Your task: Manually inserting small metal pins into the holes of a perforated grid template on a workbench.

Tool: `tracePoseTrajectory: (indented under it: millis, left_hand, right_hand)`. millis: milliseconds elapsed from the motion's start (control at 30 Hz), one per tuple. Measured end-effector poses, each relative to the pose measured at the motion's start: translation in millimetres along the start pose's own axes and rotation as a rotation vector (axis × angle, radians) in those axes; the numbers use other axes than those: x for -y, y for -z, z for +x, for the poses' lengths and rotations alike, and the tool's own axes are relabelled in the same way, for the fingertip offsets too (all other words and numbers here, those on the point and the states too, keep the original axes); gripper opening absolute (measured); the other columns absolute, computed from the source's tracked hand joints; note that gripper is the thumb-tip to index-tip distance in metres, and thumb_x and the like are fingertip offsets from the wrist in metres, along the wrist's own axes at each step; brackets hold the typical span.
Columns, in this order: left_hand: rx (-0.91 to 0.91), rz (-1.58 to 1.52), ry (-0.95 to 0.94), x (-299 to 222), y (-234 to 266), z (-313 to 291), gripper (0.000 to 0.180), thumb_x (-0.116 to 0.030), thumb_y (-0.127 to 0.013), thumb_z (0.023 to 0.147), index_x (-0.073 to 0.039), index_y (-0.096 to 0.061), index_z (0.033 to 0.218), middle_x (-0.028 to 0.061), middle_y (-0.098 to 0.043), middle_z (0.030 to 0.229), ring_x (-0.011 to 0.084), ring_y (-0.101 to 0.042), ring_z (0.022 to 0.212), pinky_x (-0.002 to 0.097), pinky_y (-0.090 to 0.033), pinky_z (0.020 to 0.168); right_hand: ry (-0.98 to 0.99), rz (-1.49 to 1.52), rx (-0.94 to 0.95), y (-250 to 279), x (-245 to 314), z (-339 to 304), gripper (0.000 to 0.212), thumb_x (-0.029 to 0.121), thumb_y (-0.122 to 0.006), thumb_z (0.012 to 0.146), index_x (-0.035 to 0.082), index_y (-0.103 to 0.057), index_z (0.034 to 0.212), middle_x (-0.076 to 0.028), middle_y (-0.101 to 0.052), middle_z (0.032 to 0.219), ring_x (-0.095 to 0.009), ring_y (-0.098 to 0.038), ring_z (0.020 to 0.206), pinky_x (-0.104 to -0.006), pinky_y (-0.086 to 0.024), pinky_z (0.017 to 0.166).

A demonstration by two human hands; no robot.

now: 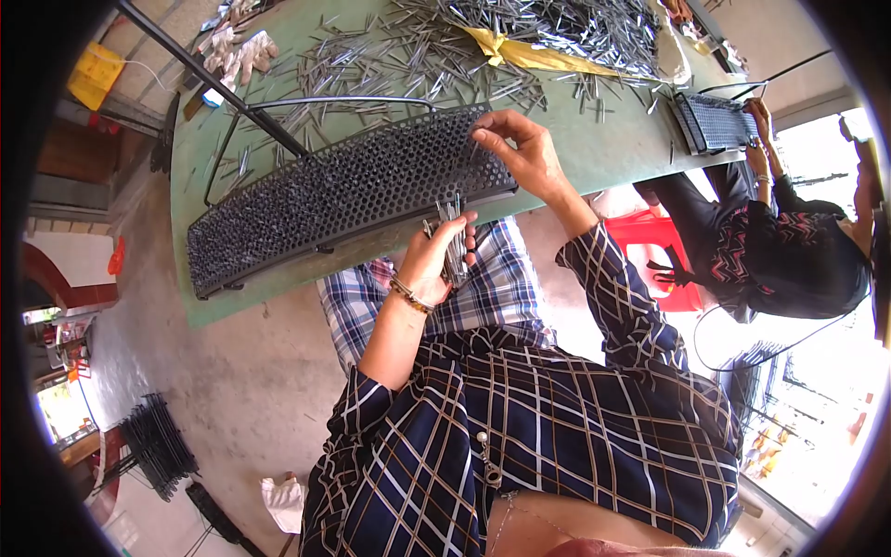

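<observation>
A long black rack (390,171) full of round holes lies slanted along the near edge of the green table. Its left part is densely filled with small dark pieces, while open holes show toward the right. My left hand (432,255) is wrapped round a bundle of thin shiny metal rods (454,243), just below the rack's near edge. Over the right end of the rack, my right hand (529,158) has its thumb and fingertips pinched together close to the holes. Whatever that pinch holds is too small to make out.
Loose metal rods (371,70) lie scattered over the table (594,153), with a big heap (575,32) and yellow cloth (538,54) at the back. Gloves (246,58) lie back left. At right a co-worker (780,232) handles a similar rack (719,123) near a red stool (654,251).
</observation>
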State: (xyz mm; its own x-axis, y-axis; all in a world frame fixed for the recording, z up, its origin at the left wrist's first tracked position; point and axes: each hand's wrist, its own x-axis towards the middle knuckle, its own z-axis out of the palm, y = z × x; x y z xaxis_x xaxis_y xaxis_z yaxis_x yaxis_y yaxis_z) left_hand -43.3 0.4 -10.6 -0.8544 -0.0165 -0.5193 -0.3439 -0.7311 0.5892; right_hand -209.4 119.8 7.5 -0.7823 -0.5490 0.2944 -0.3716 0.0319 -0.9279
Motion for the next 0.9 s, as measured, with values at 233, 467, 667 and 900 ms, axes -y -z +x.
tracePoseTrajectory:
  millis: [233,467,667,900]
  left_hand:
    - [-0.009,-0.060,0.058,-1,5,0,0.026,-0.017,-0.058,0.087,0.002,-0.060,0.106,0.0028,-0.059,0.081,0.0106,-0.058,0.070,0.0252,-0.052,0.058]
    - [0.050,-0.080,0.086,1,7,1,0.028,-0.018,-0.057,0.088,0.001,-0.059,0.109,0.0012,-0.058,0.082,0.0097,-0.059,0.071,0.0243,-0.052,0.060]
    - [0.057,-0.067,0.073,2,9,1,0.027,-0.018,-0.058,0.088,0.000,-0.059,0.108,0.0008,-0.058,0.082,0.0092,-0.058,0.071,0.0244,-0.052,0.059]
    - [0.045,-0.028,0.068,2,5,-4,0.028,-0.018,-0.059,0.087,0.000,-0.060,0.108,0.0007,-0.059,0.081,0.0092,-0.059,0.071,0.0248,-0.053,0.059]
  right_hand:
    - [0.008,-0.062,0.117,0,-14,3,0.019,0.016,-0.067,0.083,0.002,-0.063,0.095,-0.004,-0.064,0.086,-0.010,-0.060,0.079,-0.0259,-0.048,0.074]
    - [0.078,-0.178,0.044,-9,-11,-7,0.017,0.013,-0.068,0.081,0.003,-0.064,0.094,-0.007,-0.066,0.087,-0.017,-0.062,0.078,-0.0296,-0.049,0.070]
    - [0.305,-0.439,-0.022,-10,-11,-12,0.017,0.011,-0.069,0.076,0.006,-0.066,0.092,-0.009,-0.066,0.088,-0.026,-0.062,0.082,-0.0352,-0.047,0.076]
    - [0.382,-0.526,-0.032,-13,-13,-15,0.014,0.011,-0.068,0.077,0.008,-0.067,0.091,-0.005,-0.066,0.088,-0.023,-0.062,0.083,-0.0330,-0.045,0.077]
